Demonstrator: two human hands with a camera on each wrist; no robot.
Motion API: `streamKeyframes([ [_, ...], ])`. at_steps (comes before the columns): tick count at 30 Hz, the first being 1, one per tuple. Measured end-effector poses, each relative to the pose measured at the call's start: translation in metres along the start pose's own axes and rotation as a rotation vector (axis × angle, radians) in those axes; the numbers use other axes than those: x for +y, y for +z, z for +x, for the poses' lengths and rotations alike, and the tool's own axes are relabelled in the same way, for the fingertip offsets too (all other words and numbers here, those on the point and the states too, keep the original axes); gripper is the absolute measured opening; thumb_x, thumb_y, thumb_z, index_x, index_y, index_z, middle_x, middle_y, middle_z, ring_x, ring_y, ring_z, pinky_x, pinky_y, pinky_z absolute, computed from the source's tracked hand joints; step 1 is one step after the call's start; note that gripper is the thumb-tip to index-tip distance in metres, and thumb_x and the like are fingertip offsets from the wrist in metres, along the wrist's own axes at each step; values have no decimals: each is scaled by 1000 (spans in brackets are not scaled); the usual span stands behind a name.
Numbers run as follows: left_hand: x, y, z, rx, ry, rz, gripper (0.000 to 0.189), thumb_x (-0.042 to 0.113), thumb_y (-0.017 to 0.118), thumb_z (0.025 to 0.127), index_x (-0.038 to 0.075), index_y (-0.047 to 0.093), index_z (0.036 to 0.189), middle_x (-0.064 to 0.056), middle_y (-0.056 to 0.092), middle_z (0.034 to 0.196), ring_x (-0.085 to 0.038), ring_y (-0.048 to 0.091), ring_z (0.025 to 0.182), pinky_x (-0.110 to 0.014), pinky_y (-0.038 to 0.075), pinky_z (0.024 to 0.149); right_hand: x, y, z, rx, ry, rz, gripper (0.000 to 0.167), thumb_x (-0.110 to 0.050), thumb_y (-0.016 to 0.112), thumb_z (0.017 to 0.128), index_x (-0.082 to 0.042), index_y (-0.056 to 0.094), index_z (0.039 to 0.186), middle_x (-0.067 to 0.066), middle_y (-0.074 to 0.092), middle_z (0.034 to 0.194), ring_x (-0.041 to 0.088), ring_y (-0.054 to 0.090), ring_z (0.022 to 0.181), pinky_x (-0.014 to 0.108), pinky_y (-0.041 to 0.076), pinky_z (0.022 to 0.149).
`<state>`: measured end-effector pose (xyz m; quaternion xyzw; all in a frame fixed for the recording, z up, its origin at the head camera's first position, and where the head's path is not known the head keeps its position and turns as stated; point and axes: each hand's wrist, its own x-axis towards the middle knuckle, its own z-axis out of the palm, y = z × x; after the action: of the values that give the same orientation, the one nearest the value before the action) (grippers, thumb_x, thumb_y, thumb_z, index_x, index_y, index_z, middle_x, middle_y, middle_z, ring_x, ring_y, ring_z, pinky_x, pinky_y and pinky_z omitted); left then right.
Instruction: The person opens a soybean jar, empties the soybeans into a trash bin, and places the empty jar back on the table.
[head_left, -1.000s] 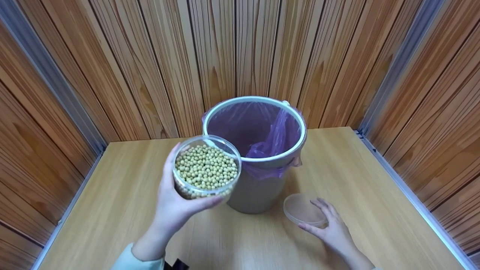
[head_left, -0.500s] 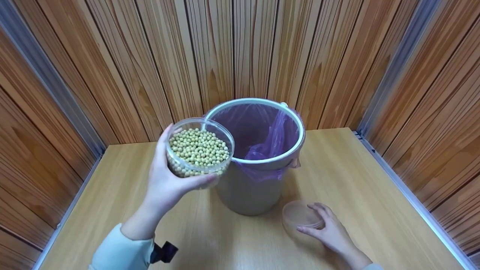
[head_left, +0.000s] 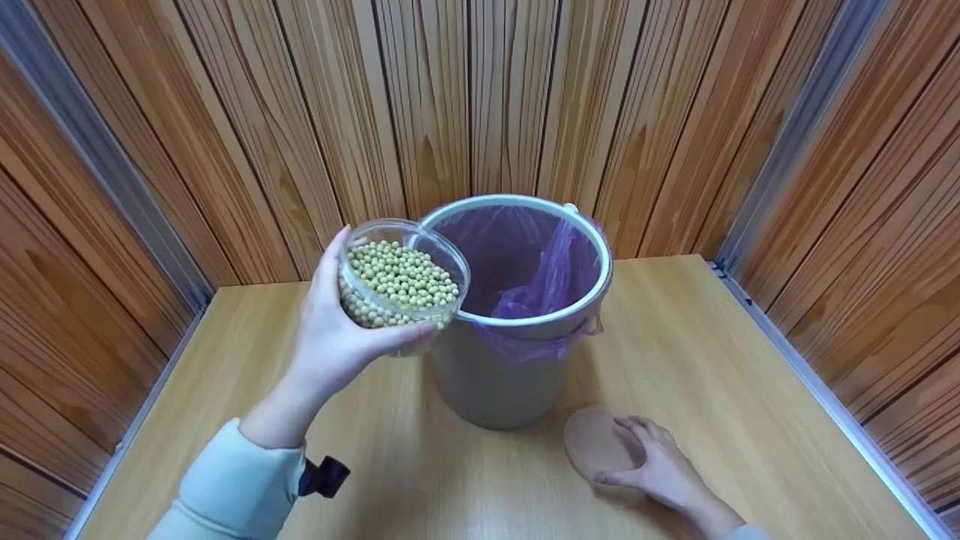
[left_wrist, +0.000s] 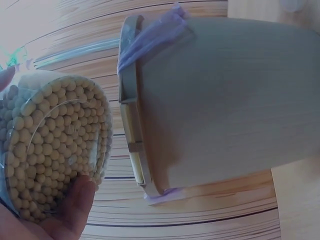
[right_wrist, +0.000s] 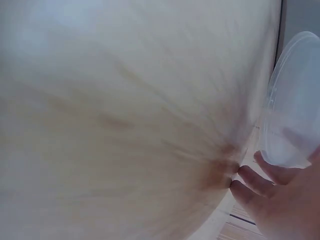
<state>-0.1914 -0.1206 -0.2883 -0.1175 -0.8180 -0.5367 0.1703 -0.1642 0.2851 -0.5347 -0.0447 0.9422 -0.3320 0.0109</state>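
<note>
In the head view my left hand (head_left: 330, 337) grips a clear round jar (head_left: 442, 259) with thumb and fingers around its side. Pale yellow-green dried beans (head_left: 401, 277) fill much of it. The jar is tilted, its mouth leaning toward the bin (head_left: 499, 386), and it overlaps the bin's left rim in view. The left wrist view shows the jar's bottom (left_wrist: 60, 140), with beans packed against it. Low at the right, my right hand (head_left: 664, 465) pinches a clear round lid (head_left: 592, 442) by its edge, just above the table; the right wrist view shows the lid (right_wrist: 295, 100) too.
The grey bin has a white rim (head_left: 517, 321) and a purple plastic liner (head_left: 551, 277) folded over it. It stands on a light wooden table (head_left: 750, 390). Wood-plank walls (head_left: 510, 97) enclose the back and sides, with metal strips at the corners.
My left hand has raised the jar and shifted it slightly left, and its mouth tips more toward the bin. The lid in my right hand has sunk slightly and its angle has changed.
</note>
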Motion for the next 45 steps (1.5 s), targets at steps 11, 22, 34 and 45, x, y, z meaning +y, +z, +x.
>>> streamKeyframes([
  [11, 6, -3, 10, 6, -11, 135, 130, 42, 96, 55, 20, 20, 158, -10, 36, 154, -26, 39, 139, -50, 34, 115, 3, 0, 0, -93, -102, -120, 106, -57, 86, 62, -6, 45, 146, 32, 33, 150, 57, 25, 138, 77, 31, 101],
  [22, 8, -2, 14, -29, -8, 210, 132, 52, 93, 56, 20, 17, 158, -11, 36, 153, -28, 41, 138, -54, 37, 113, -3, -14, 11, -30, -76, 71, 93, -38, 82, 78, 3, 36, 148, 38, 24, 153, 60, 20, 139, 75, 23, 107],
  [34, 9, 2, 21, -37, -22, 296, 133, 65, 88, 54, 24, 17, 158, -9, 38, 154, -30, 42, 137, -58, 39, 109, -69, -83, 46, 159, -51, 557, 59, -17, 52, 102, -1, 26, 153, 24, 30, 158, 40, 28, 145, 56, 23, 119],
  [45, 14, 11, 30, -27, 1, 336, 131, 64, 89, 54, 29, 18, 158, -6, 38, 153, -29, 46, 133, -59, 43, 103, -126, -129, 78, 141, -93, 569, 63, -31, 50, 103, -11, 25, 157, 19, 31, 160, 38, 29, 147, 56, 25, 120],
])
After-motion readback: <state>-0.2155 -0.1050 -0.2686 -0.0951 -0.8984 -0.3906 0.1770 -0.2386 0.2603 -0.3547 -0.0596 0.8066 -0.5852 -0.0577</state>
